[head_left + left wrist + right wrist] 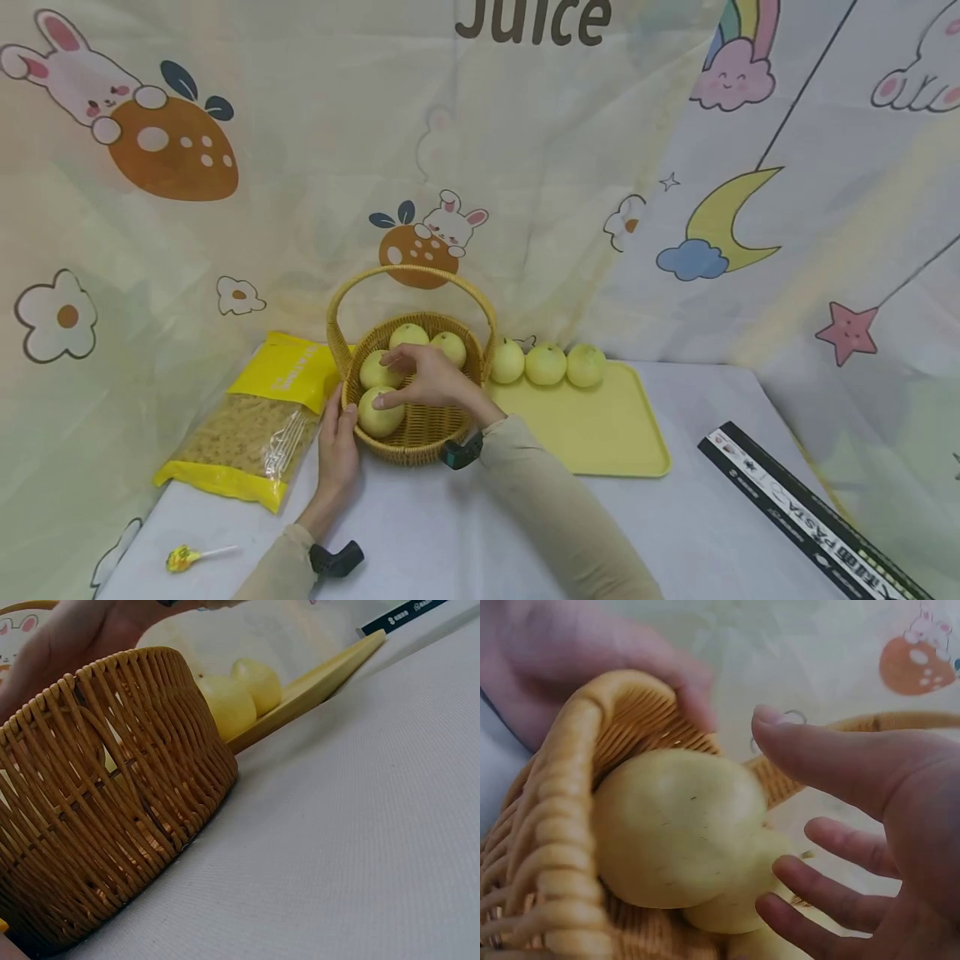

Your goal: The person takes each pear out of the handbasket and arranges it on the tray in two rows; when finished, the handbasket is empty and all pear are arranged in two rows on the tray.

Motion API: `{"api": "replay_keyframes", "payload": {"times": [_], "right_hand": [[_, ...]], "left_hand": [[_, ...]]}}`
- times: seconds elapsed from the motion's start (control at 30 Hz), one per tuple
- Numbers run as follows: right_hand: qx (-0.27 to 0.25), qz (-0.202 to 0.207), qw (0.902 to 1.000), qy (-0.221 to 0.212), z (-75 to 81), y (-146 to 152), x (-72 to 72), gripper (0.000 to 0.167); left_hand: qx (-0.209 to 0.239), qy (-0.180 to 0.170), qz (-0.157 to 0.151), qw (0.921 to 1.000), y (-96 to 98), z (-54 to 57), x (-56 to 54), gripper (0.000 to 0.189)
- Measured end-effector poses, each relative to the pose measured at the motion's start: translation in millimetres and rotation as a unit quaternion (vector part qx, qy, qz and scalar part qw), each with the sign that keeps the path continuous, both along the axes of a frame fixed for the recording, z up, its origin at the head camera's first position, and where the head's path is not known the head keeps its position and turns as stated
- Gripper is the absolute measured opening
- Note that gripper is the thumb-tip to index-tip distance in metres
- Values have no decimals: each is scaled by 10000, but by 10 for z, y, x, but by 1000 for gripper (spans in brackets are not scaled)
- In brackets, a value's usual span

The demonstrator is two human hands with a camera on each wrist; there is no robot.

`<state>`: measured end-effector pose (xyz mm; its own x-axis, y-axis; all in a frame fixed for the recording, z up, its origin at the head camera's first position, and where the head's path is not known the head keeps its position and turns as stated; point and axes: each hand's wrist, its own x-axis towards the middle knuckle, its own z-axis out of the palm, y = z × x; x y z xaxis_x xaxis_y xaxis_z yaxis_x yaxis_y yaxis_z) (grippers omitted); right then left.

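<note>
Two hands work at a round woven basket (405,454) on a white table (450,542). The left hand (339,446) holds the basket's left side, with its thumb at the rim. The right hand (438,379) is inside the handle (411,268), with its thumb and fingers apart, and it grips nothing. Its thumb is over the front fruit (381,421), and its fingers are by the second fruit (373,371), just behind. I cannot tell if they touch. Two back fruits (408,333) sit near the far rim, so the basket has four pale yellow fruits in all. Three tray fruits (545,364) stand in a row at the back of a yellow tray (600,433), right of the basket. The step looks like putting one fruit in or picking one out; I can't tell which. If it is picking, the next move needs the right hand to close softly around one fruit and lift it past the rim. If it is putting in, the hand should come out without bumping the handle.
</note>
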<state>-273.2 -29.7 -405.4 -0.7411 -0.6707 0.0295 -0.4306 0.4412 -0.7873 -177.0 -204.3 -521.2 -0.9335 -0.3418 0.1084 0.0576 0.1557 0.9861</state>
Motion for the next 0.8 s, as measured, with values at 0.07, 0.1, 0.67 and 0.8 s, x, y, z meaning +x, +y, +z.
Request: {"api": "replay_keyframes", "payload": {"times": [0.07,0.1,0.67,0.8], "right_hand": [[2,-97,9999,-138,-44,-11,-15,63],[19,-144,9997,-186,-63,-16,-23,61],[721,-86,9958,-563,-200,-125,-103,45],[780,40,9958,-480,-213,-146,-106,47]], "left_hand": [[18,12,-16,10000,11,3,3,59],[27,10,-22,10000,14,4,4,59],[37,38,-70,10000,11,5,13,58],[51,1,-77,10000,4,15,16,59]]}}
